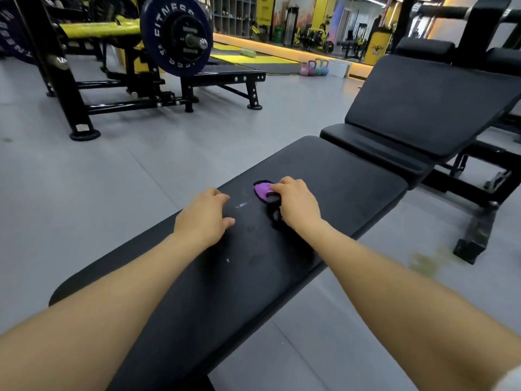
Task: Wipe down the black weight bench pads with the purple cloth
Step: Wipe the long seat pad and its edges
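A long flat black bench pad (324,176) runs from the lower left toward the upper right. The purple cloth (262,189) lies bunched on its middle, and my right hand (296,203) grips it with curled fingers, pressing it onto the pad. My left hand (204,218) rests on the pad's left edge beside the cloth, fingers bent over the edge, holding nothing. White smears (241,205) mark the pad between my hands. A second black bench, with a short seat pad (375,145) and an inclined back pad (431,100), stands beyond at the right.
A barbell rack with a large blue weight plate (176,35) stands at the back left on the grey floor. Several coloured kettlebells (314,68) sit by the far mirrored wall. The second bench's black frame and foot (473,244) stand at the right, near a greenish floor stain (425,263).
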`<state>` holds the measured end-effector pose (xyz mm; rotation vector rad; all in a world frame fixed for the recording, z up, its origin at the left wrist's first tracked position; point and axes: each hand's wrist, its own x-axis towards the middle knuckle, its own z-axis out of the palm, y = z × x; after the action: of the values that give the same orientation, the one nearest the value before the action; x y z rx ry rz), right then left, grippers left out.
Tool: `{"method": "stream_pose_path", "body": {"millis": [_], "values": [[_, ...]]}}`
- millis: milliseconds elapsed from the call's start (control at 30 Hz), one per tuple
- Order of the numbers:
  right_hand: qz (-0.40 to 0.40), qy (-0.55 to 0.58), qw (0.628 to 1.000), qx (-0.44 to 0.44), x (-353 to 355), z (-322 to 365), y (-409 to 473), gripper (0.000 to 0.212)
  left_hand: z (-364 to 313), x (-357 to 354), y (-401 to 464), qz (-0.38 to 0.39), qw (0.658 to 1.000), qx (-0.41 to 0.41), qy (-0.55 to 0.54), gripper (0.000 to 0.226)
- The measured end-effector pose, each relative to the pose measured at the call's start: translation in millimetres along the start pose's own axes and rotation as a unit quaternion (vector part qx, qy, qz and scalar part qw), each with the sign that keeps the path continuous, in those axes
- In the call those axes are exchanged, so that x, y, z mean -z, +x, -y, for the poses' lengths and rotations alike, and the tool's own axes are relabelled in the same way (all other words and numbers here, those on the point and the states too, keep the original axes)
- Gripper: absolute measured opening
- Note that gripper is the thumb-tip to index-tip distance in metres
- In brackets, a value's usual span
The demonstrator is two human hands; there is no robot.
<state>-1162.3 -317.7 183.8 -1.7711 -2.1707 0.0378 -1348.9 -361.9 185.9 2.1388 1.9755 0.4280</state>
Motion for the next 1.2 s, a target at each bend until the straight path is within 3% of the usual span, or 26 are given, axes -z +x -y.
{"method": "stream_pose_path", "body": {"millis": [133,367,467,633,700,800,900,967,1100,1200], "values": [[0.023,-0.007,1.0,-0.001,-2.7,-1.2,43.2,0.046,18.2,-11.2,11.1,0.07,0.997,0.021,-0.014,0.062],[0.055,0.023,0.99,0.126,8.0,-13.3,-46.6,0.06,22.7,-14.6,12.8,0.067,0.997,0.004,-0.024,0.063],[0.055,0.003,0.993,0.105,4.5,-21.2,10.1,0.058,23.7,-14.2,11.9,0.075,0.997,-0.001,-0.024,0.064],[0.032,-0.024,0.999,-0.01,-7.1,-11.4,73.6,0.05,25.5,-14.1,13.0,0.074,0.997,-0.004,-0.029,0.063],[0.049,-0.018,0.998,0.033,-3.1,-5.4,46.4,0.055,25.9,-14.9,12.5,0.072,0.997,-0.006,-0.03,0.063],[0.088,0.035,0.982,0.165,-0.4,-3.4,-20.6,0.063,26.4,-14.4,12.3,0.07,0.997,-0.009,-0.027,0.064],[0.105,0.05,0.97,0.213,0.3,-13.8,-12.0,0.065,25.7,-13.3,12.5,0.076,0.997,-0.013,-0.023,0.065],[0.082,0.022,0.98,0.179,-7.8,-18.5,28.6,0.06,27.1,-13.8,12.8,0.077,0.996,-0.014,-0.03,0.065],[0.036,-0.031,0.999,0.022,-17.9,-8.7,86.4,0.053,28.1,-15.5,13.0,0.079,0.996,-0.014,-0.036,0.064],[0.072,-0.017,0.997,0.038,-12.3,11.0,70.4,0.053,27.3,-15.4,12.0,0.076,0.996,-0.012,-0.036,0.064]]}}
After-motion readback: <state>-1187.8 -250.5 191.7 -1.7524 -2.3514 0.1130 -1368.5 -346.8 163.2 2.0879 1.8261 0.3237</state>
